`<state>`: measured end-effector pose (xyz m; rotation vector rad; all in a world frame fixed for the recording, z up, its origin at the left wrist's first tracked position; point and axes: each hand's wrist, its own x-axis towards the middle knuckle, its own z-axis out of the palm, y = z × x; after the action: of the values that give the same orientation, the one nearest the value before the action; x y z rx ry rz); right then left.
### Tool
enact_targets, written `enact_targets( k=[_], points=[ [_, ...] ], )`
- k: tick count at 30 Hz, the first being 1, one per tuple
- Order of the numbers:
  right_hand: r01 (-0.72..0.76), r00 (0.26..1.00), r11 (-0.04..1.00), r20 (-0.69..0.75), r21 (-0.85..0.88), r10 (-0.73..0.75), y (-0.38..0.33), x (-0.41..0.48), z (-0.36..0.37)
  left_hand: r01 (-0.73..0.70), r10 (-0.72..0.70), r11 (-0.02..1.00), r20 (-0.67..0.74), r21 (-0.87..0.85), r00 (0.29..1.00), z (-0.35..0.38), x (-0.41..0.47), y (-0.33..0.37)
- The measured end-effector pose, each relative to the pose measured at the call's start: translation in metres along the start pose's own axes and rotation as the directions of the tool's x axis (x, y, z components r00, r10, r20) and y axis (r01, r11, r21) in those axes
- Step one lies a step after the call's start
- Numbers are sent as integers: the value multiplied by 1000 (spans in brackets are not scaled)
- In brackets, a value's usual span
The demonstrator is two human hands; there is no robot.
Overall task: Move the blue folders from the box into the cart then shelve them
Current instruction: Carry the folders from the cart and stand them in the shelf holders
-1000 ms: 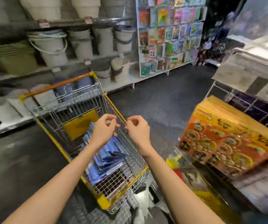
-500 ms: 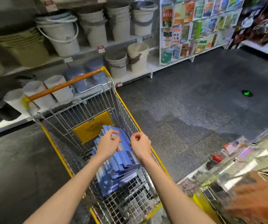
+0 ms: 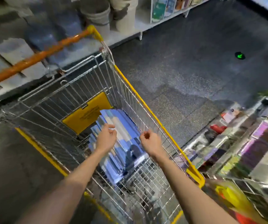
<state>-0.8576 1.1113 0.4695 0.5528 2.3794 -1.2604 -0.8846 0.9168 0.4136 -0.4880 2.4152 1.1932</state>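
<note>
Looking down into a wire cart (image 3: 140, 101) with yellow rim trim; it is standing on a dark speckled floor (image 3: 186, 70). Its orange push bar (image 3: 37, 57) is sitting at the far end, upper left in the view. A yellow placard (image 3: 88, 113) is hanging on the inside of the far wire wall.

The blue folders (image 3: 126, 122) are lying inside the cart basket as a slumped, fanned stack. The stack is running from just below the placard toward the near end, closer to the cart's right wall. Glare is washing over the top covers.

Left hand (image 3: 106, 137) is hovering over the left edge of the stack, back of the hand up. Its fingers are half bent and spread apart from the thumb, gripping nothing that shows. Whether the fingertips are touching the top folder, cannot tell.

Right hand (image 3: 151, 142) is hanging over the stack's right side, just inside the right wall. Its fingers are curling in toward the palm, with nothing visible in them. Both forearms are reaching in over the near end of the cart.

Pale buckets (image 3: 97, 13) are standing on low shelving beyond the push bar. A rack of books (image 3: 159, 10) is showing at top centre. A small green mark (image 3: 239, 55) is glowing on the floor. Blurred goods are filling a wire shelf (image 3: 243, 143) at right.
</note>
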Motion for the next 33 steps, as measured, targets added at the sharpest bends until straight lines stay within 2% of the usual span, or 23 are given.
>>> enact_targets(
  k=[5,7,11,13,17,20,27,33],
  points=[
    [-111,993,977,24,-183,117,14,35,61,36,-39,996,36,78,999,11,49,-70],
    [-90,995,966,27,-243,100,13,47,69,62,-62,995,2,77,998,19,57,-78],
    [-69,996,950,34,-304,83,15,81,104,163,-160,981,38,-104,986,28,76,-89],
    [-71,993,940,63,-334,97,16,97,117,215,-221,956,-9,-197,975,35,84,-90],
    [-48,990,932,108,-359,92,20,125,130,251,-298,879,-55,-406,953,43,100,-83],
    [-48,985,921,133,-387,107,27,138,138,276,-338,837,-50,-472,940,49,110,-89],
    [16,987,941,157,-339,40,36,152,126,263,-351,796,-61,-544,934,55,107,-94],
    [64,998,939,11,-338,-64,38,161,102,306,-373,828,-55,-469,926,49,112,-88]
  ],
)
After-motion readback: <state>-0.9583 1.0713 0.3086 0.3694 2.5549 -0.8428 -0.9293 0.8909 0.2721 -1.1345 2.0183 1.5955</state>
